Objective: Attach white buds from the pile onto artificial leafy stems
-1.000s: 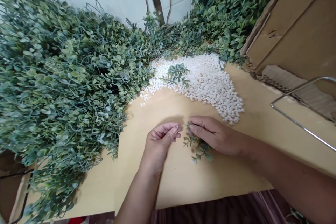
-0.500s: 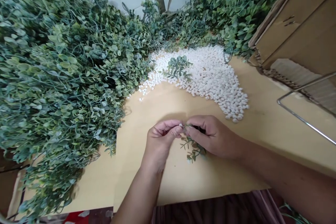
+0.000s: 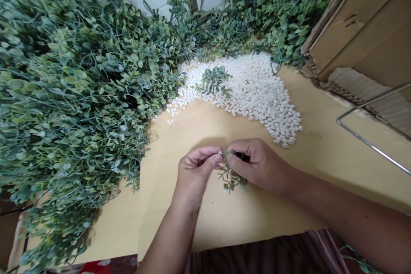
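My left hand [image 3: 196, 170] pinches a small white bead-like piece [image 3: 220, 153] between thumb and forefinger, over the near middle of the table. Close against it on the right, my right hand [image 3: 257, 162] is closed on a green leafy sprig [image 3: 231, 180], whose leaves hang below the fingers. The fingertips of both hands nearly meet, and the exact contact between piece and stem is too small to tell. Beyond the hands lies a spread of small white pieces [image 3: 253, 90], with another leafy sprig [image 3: 214, 80] resting on top.
A large heap of green foliage [image 3: 80, 90] covers the left side of the table [image 3: 173, 231]. More foliage [image 3: 272, 4] stands at the back right, beside a cardboard box [image 3: 362, 30]. A bent metal rod [image 3: 369, 139] juts in at the right.
The view has shifted slightly. The sprig in my right hand has turned a little, its leaves now slightly further left and higher. Both hands keep their grip.
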Demonstrator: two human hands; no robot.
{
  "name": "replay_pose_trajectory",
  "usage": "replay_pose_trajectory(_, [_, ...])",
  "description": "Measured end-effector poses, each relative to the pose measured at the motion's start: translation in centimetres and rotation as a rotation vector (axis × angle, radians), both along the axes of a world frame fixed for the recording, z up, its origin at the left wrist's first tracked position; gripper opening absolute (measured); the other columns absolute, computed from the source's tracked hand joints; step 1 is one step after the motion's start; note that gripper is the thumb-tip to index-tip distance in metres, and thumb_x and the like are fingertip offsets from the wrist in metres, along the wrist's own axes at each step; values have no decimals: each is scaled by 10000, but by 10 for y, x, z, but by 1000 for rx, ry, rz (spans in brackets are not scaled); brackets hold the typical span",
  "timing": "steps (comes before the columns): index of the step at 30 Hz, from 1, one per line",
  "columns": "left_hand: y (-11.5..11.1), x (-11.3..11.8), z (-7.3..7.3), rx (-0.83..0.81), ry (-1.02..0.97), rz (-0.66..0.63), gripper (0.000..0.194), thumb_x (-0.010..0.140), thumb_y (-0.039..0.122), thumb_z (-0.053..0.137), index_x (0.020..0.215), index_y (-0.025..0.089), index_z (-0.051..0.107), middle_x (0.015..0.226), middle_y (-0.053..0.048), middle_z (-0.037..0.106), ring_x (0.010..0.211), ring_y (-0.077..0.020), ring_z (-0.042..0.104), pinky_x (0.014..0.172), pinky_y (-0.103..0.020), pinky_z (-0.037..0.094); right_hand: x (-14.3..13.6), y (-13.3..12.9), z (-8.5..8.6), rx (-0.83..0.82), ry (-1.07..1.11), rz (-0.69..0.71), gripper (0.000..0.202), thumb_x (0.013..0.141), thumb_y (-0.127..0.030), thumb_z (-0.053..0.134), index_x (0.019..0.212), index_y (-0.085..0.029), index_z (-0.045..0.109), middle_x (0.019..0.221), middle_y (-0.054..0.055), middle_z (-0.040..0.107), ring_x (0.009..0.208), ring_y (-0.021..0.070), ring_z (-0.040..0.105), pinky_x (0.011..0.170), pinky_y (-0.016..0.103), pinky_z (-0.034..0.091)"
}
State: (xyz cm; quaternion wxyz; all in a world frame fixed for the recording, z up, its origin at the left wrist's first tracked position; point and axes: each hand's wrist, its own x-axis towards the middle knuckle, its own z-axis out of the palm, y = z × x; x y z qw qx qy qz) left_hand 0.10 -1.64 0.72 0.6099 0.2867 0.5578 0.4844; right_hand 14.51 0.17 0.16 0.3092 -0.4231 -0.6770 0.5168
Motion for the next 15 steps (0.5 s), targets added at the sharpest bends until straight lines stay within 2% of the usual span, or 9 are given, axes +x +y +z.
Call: replay_pose_trajectory(15, [4, 3, 0, -11, 0, 26, 180, 446, 180, 833, 577, 159, 712, 504, 18, 665, 441, -46, 537, 463, -141, 453, -1, -3, -4, 6, 52, -39, 228, 784, -186, 436, 560, -160, 474, 508, -50, 382, 489, 72, 360, 454, 196, 291])
